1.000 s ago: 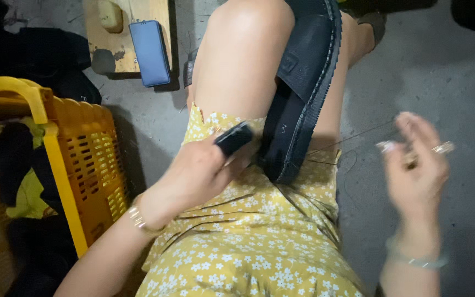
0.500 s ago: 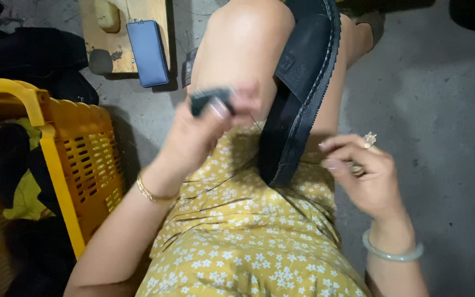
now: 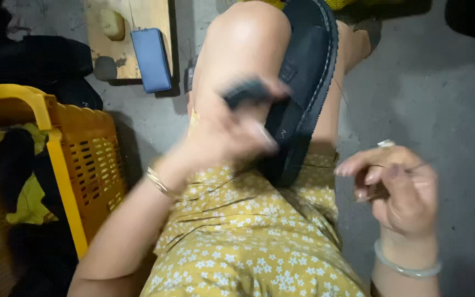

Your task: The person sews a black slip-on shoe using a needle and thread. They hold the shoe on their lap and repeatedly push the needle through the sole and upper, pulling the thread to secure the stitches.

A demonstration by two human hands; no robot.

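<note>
Yellow plastic forms the slatted basket [image 3: 83, 165] at the far left, which holds dark and yellow-green cloth; its rim and handle stand just beside the person's left forearm. Behind it, on the grey concrete floor [image 3: 446, 93], lies a wooden board [image 3: 138, 33] with a blue case [image 3: 150, 59] resting on its right edge.

The left hand [image 3: 221, 137] is raised over the bare knee and badly blurred. It is closed round a small dark tool [image 3: 248, 91], which juts from the top of the fist; the exact form of the tool cannot be told. A thin gold bracelet [image 3: 158, 183] sits at that wrist.

Just right of the hand, the black shoe sole [image 3: 306, 82] lies across the raised leg, its lower end resting on the lap of the yellow flowered dress [image 3: 248, 247]. Neither hand grips it at this moment; the leg alone supports it. By its look it is thick moulded rubber or foam with a ribbed edge: judged light for its bulk, springy rather than stiff, not fragile, and not slippery along the ribbing. The soundest hold would be across the narrow middle, thumb on one ribbed edge and fingers on the other, as the ends would flex.

At the right, the right hand [image 3: 397, 190] is half curled, fingertips pinched on a thin thread [image 3: 421, 165] that is scarcely visible; whether a needle is held cannot be told. A ring [image 3: 386, 144] and a pale bangle [image 3: 408, 267] are worn.
</note>
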